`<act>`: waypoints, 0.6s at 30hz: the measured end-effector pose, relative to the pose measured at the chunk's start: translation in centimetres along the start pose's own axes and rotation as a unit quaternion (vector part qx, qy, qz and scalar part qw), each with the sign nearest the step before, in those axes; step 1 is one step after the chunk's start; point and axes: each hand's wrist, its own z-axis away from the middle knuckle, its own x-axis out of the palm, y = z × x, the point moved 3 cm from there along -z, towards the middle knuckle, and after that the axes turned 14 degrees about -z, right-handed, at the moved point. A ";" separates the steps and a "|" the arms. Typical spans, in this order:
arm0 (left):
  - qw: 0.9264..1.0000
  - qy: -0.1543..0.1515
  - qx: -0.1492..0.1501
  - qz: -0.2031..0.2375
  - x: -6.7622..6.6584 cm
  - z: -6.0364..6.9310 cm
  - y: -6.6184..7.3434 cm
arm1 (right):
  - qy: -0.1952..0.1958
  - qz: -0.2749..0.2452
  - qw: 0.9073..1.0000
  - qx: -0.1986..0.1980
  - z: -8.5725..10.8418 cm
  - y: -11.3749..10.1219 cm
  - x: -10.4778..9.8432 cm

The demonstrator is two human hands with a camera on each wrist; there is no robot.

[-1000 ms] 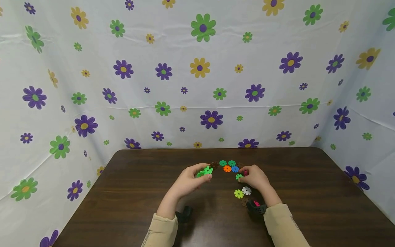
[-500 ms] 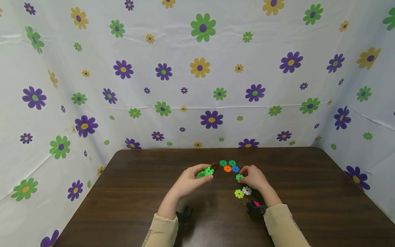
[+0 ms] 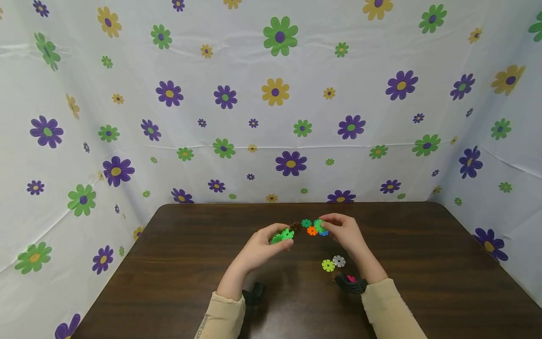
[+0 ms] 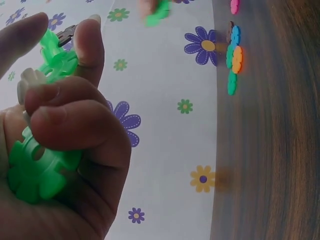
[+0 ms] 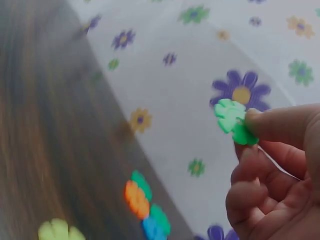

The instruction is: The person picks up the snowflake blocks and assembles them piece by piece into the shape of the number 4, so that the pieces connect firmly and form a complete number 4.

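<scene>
My left hand point(image 3: 262, 246) grips a cluster of notched, flower-shaped plastic discs. A bright green disc point(image 3: 287, 234) shows at its fingertips. In the left wrist view another green disc point(image 4: 37, 172) lies against the palm, a whitish disc point(image 4: 31, 86) sits by the curled fingers, and a brown disc point(image 4: 66, 35) stands at the far end beyond the thumb. How they join is partly hidden. My right hand point(image 3: 348, 234) pinches a single light green disc point(image 5: 231, 117) between thumb and finger, raised above the table to the right of the left hand's discs.
On the dark wooden table point(image 3: 190, 263) lie an orange disc point(image 3: 312, 231), a teal disc point(image 3: 306, 223) and a partly covered blue disc point(image 3: 324, 233). Nearer are a yellow-green disc point(image 3: 328, 265), a white disc point(image 3: 338, 261) and a pink disc point(image 3: 351, 278) beside the right wrist strap. A flowered cloth point(image 3: 237, 117) hangs behind.
My right hand has lifted the light green disc from the table and moved it up and left, toward the left hand. The left hand stays nearly still with its discs.
</scene>
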 end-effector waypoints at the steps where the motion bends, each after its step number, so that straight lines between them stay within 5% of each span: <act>1: 1.000 0.000 -0.002 0.002 0.0 0.0 0.0 | -0.001 -0.018 1.000 -0.005 0.1 -0.4 0.2; 7: 1.000 -0.007 -0.021 0.009 0.1 0.0 0.1 | -0.024 -0.099 0.994 -0.032 1.1 -2.5 1.7; 18: 0.999 -0.019 -0.032 0.023 0.4 -0.1 0.0 | -0.061 -0.121 0.989 -0.053 2.0 -3.4 3.0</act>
